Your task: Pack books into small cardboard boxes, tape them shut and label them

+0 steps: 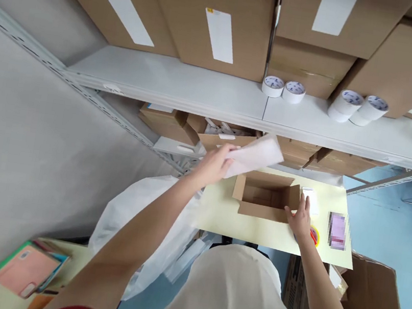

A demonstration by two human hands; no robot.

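Note:
My left hand (216,165) grips one end of a flat white packet (257,155), thin and slightly see-through, raised above the table's back left. Below and to the right of it stands a small open cardboard box (259,210) with its flaps folded out. My right hand (300,219) rests at the box's right flap, thumb and fingers spread. Close under that hand lies a roll of tape (314,236) with a yellow and red core, partly covered by the hand. Behind the fingers is a white card or pad (310,200).
A pale yellow table (219,218) carries these things and a blurred purple item (337,231). Above it runs a grey shelf (201,84) with large cartons (228,3) and white tape rolls (293,92). At left hangs a white plastic bag (123,214); a big carton (373,303) stands right.

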